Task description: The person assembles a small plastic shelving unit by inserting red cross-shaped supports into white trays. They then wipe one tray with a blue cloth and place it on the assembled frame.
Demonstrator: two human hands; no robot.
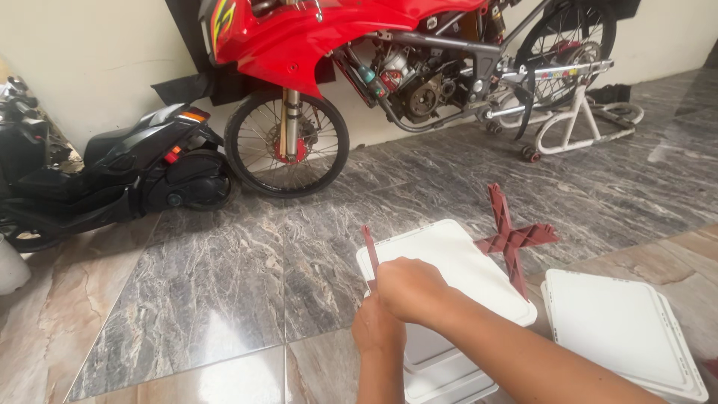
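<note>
Where both hands (pixel 400 299) overlap, their grip on the red strip (pixel 370 254) seems hidden.

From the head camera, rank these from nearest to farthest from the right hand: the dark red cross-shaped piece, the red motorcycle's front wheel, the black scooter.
From the right hand:
1. Dark red cross-shaped piece, on the floor just right of it.
2. Red motorcycle's front wheel, ahead and left.
3. Black scooter, far left by the wall.

A cross-shaped bracket (pixel 512 241) lies on the floor (pixel 224 262) behind two panel stacks (pixel 624 329), motorcycle (pixel 359 67) farther back by the wall
</note>
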